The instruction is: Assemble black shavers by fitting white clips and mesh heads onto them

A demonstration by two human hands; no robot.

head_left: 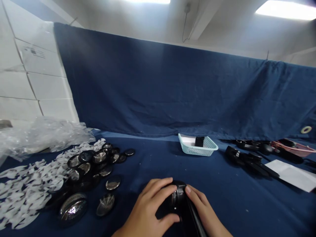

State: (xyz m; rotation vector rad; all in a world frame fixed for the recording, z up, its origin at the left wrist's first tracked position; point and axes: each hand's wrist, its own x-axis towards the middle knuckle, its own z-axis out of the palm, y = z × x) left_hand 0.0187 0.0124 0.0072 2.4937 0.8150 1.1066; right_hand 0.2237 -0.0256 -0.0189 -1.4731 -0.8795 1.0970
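At the bottom middle, a black appliance with a round head and a long body running toward me looks like a hair dryer. My left hand curls round the left side of its head, fingertips on a ribbed ring and thumb below. My right hand grips the right side, its fingertips against the head near the top. Part of the appliance is hidden by my fingers and the frame's lower edge. Closest on my left are round black caps with metal mesh, one large cap lying apart from the pile.
White cut-out pieces spread at the left, below clear plastic wrap. A light blue basket holding a black block stands at the back. Black appliances, white paper and a pink basket lie right. A blue cloth hangs behind.
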